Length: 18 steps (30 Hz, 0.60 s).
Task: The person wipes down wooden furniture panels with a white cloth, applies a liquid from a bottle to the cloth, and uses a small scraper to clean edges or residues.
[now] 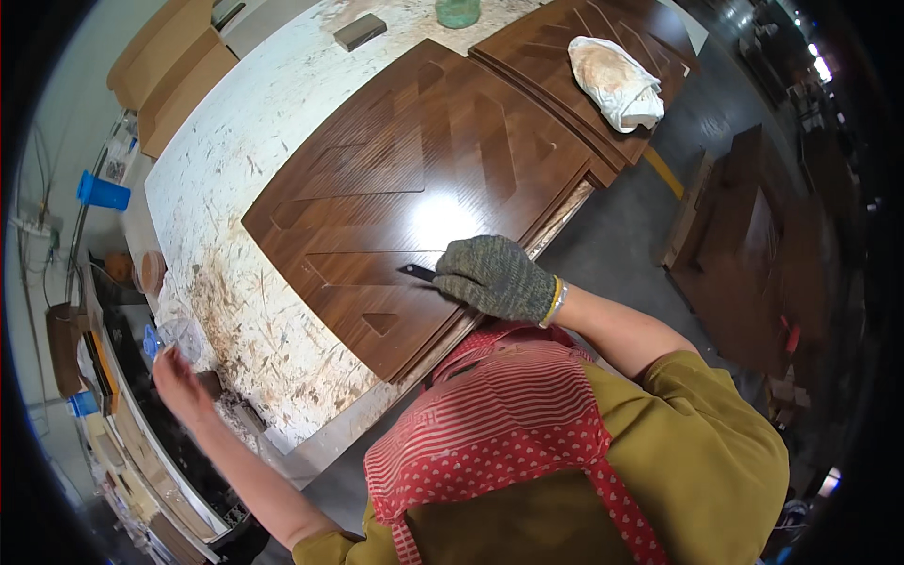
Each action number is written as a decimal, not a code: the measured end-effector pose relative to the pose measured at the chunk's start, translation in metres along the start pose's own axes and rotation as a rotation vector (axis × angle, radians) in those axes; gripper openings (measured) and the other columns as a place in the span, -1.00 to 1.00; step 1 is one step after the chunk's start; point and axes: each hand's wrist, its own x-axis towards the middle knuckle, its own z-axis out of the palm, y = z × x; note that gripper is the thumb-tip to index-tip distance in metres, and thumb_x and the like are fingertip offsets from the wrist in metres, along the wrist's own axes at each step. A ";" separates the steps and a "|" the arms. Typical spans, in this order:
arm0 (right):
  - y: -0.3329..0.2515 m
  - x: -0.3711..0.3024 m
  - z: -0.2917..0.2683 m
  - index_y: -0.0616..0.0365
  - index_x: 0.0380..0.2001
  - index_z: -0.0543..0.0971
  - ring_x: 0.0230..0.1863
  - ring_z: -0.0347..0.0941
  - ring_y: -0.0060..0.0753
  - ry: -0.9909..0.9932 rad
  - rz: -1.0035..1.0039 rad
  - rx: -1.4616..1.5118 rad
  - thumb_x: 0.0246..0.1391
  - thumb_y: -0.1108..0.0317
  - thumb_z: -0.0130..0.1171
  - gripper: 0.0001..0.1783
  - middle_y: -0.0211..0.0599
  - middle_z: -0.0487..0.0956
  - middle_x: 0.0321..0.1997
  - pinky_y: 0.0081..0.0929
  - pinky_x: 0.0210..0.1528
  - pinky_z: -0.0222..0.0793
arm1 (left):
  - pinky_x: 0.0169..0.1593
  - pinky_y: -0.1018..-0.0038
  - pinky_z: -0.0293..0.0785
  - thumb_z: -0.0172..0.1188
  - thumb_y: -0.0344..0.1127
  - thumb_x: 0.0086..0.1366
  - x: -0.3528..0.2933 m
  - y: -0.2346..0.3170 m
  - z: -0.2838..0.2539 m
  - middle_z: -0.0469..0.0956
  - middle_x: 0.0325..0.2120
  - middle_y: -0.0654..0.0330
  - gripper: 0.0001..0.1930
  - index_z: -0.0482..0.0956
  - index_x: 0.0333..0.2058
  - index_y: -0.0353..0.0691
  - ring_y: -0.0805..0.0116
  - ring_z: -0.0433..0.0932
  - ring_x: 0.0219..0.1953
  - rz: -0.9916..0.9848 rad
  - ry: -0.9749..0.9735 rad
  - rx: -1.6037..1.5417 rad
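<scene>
My right hand (496, 276), in a grey-green knitted glove, is closed round a thin black flat tool (417, 272) with a small hole near its end. It is over the near part of a dark brown wooden panel (377, 221) with angled recessed shapes. My bare left hand (182, 384) is off at the left edge of the table, blurred by motion. Right by its fingertips is a clear plastic item with a blue part (181, 337). Whether those fingers touch or hold it does not show.
The panel lies on a white, brown-stained table (212, 193). A second brown panel (556, 47) bears a stained white cloth bundle (614, 83). Farther back are a grey-brown block (360, 32) and a green glass jar (458, 11). A blue cup (104, 192) and cardboard box (174, 71) are at left.
</scene>
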 end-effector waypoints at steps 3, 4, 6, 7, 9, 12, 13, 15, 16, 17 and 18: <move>0.008 -0.013 -0.018 0.16 -0.38 0.52 -0.34 0.45 -0.08 -0.097 0.070 0.032 0.12 0.18 -0.01 -0.74 -0.14 0.48 -0.39 -0.22 -0.26 0.38 | -0.23 0.62 0.30 0.14 -0.26 0.24 -0.051 0.009 0.143 0.50 -0.38 0.32 -0.83 0.53 -0.26 -0.20 0.55 0.42 -0.33 -0.059 -0.355 -0.117; 0.015 -0.012 -0.022 0.16 -0.38 0.52 -0.34 0.45 -0.08 -0.086 0.070 0.042 0.12 0.18 -0.01 -0.74 -0.14 0.48 -0.39 -0.22 -0.26 0.38 | -0.17 0.59 0.31 0.16 -0.26 0.24 -0.070 0.016 0.190 0.52 -0.34 0.38 -0.85 0.54 -0.24 -0.13 0.60 0.44 -0.26 -0.134 -0.482 -0.100; 0.028 -0.010 -0.029 0.16 -0.38 0.52 -0.40 0.45 -0.14 -0.145 0.060 -0.014 0.05 0.27 0.05 -0.81 -0.19 0.48 -0.43 -0.27 -0.35 0.38 | -0.21 0.58 0.35 0.17 -0.24 0.25 -0.123 0.037 0.292 0.53 -0.31 0.32 -0.79 0.51 -0.20 -0.20 0.54 0.49 -0.27 -0.205 -0.716 -0.124; 0.029 -0.005 -0.029 0.11 -0.42 0.52 -0.40 0.46 -0.15 -0.210 0.128 -0.028 0.02 0.21 0.06 -0.80 -0.21 0.49 -0.44 -0.23 -0.36 0.37 | -0.21 0.61 0.36 0.17 -0.25 0.26 -0.145 0.046 0.332 0.53 -0.34 0.30 -0.78 0.50 -0.18 -0.21 0.51 0.50 -0.30 -0.238 -0.840 -0.066; 0.028 -0.002 -0.026 0.09 -0.41 0.53 -0.39 0.48 -0.14 -0.249 0.044 -0.061 0.04 0.18 0.04 -0.78 -0.21 0.51 -0.41 -0.24 -0.34 0.39 | -0.28 0.70 0.34 0.15 -0.26 0.28 -0.173 0.052 0.393 0.53 -0.38 0.29 -0.80 0.50 -0.20 -0.23 0.59 0.48 -0.34 -0.202 -1.139 0.070; 0.030 -0.005 -0.017 0.05 -0.41 0.53 -0.41 0.51 -0.15 -0.194 -0.061 -0.084 0.02 0.17 0.03 -0.78 -0.25 0.54 -0.41 -0.25 -0.36 0.41 | -0.39 0.71 0.29 0.16 -0.26 0.27 -0.201 0.034 0.463 0.55 -0.48 0.29 -0.83 0.52 -0.31 -0.26 0.65 0.43 -0.48 -0.133 -1.349 0.088; 0.032 -0.006 -0.015 0.05 -0.42 0.53 -0.40 0.51 -0.15 -0.166 -0.070 -0.047 0.00 0.17 0.03 -0.79 -0.25 0.54 -0.41 -0.25 -0.36 0.41 | -0.39 0.71 0.31 0.16 -0.29 0.27 -0.209 0.026 0.479 0.56 -0.49 0.28 -0.84 0.52 -0.32 -0.27 0.64 0.46 -0.47 -0.130 -1.352 0.089; 0.031 -0.004 -0.015 0.05 -0.39 0.54 -0.38 0.52 -0.15 -0.205 -0.060 0.000 -0.01 0.18 0.04 -0.79 -0.27 0.56 -0.38 -0.24 -0.37 0.42 | -0.36 0.70 0.34 0.16 -0.31 0.26 -0.220 0.012 0.495 0.56 -0.51 0.29 -0.86 0.51 -0.34 -0.27 0.61 0.50 -0.45 -0.131 -1.332 0.107; 0.035 -0.007 -0.013 0.05 -0.39 0.54 -0.38 0.52 -0.15 -0.204 -0.050 0.004 -0.01 0.18 0.04 -0.79 -0.27 0.56 -0.38 -0.24 -0.37 0.42 | -0.35 0.69 0.35 0.16 -0.31 0.26 -0.225 0.008 0.501 0.56 -0.51 0.29 -0.86 0.51 -0.35 -0.26 0.61 0.50 -0.44 -0.133 -1.345 0.129; 0.039 -0.011 -0.008 0.03 -0.33 0.55 -0.38 0.51 -0.17 -0.157 -0.076 0.023 -0.01 0.17 0.04 -0.76 -0.27 0.56 -0.34 -0.24 -0.37 0.41 | -0.35 0.69 0.35 0.16 -0.31 0.26 -0.228 0.003 0.502 0.56 -0.51 0.29 -0.86 0.51 -0.35 -0.26 0.61 0.50 -0.44 -0.140 -1.350 0.133; 0.043 -0.015 -0.003 0.01 -0.27 0.56 -0.39 0.50 -0.18 -0.110 -0.102 0.042 -0.01 0.15 0.04 -0.72 -0.26 0.56 -0.31 -0.24 -0.37 0.40 | -0.34 0.68 0.36 0.16 -0.31 0.26 -0.231 -0.002 0.500 0.56 -0.51 0.30 -0.86 0.51 -0.35 -0.26 0.60 0.50 -0.44 -0.120 -1.365 0.166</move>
